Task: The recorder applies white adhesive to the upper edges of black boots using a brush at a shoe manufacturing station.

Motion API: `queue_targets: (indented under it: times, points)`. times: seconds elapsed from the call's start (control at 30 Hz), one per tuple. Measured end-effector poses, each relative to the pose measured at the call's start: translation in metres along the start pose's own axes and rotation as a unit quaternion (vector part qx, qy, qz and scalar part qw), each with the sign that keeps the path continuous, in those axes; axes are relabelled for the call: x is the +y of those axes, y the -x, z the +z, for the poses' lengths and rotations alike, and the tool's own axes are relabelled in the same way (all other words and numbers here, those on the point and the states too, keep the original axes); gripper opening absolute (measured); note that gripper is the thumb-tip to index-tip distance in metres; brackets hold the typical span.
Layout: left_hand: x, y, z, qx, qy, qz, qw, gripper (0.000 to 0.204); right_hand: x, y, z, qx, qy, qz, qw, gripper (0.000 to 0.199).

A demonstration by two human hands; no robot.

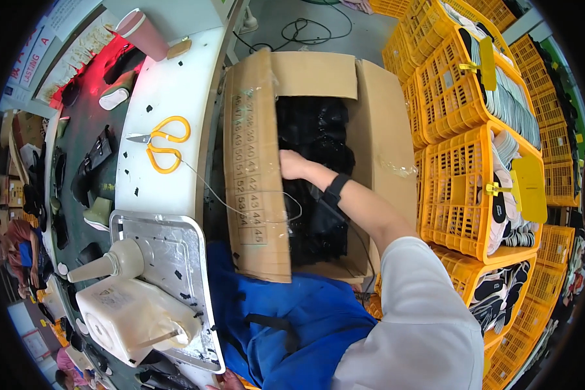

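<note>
My right hand, with a black band round the wrist, reaches into a tall open cardboard box. Its fingers are hidden behind the box's raised left flap, so what they touch does not show. Dark, glossy black things fill the box; their kind is not clear. Only a small part of my left hand shows at the lower edge, beside the corner of a metal tray. Its fingers cannot be made out. Yellow-handled scissors lie on the white bench, with a thin cord tied to them.
A white plastic container and a nozzle bottle stand on the tray. A pink cup is at the bench's far end. Shoes lie on a green conveyor at left. Yellow crates of insoles are stacked close at right.
</note>
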State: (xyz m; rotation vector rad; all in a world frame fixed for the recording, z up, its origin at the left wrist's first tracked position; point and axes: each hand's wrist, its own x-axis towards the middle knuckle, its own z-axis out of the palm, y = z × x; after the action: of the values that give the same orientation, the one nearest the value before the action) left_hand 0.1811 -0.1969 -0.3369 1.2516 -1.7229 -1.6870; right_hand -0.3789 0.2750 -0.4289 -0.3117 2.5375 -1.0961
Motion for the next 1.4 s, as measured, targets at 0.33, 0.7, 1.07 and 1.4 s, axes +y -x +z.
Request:
queue_targets:
  times: [0.33,0.7,1.07,1.4]
  points:
    - [-0.003,-0.016,0.038,0.047,-0.078,0.041,0.995,0.051,0.078,-0.122,-0.022,-0.106,0.543,0.027,0.833,0.044]
    - [0.005,-0.014,0.058,0.076,-0.207,0.031,0.975,0.056,0.112,-0.151,-0.047,-0.075,0.383,0.21,0.896,0.042]
    - [0.031,0.012,0.055,0.053,-0.301,0.036,0.951,0.061,0.132,-0.091,-0.062,-0.051,0.262,0.242,0.933,0.042]
    - [0.076,0.05,0.083,-0.004,-0.467,0.105,0.878,0.066,0.073,-0.027,-0.162,0.011,0.232,0.159,0.96,0.057]
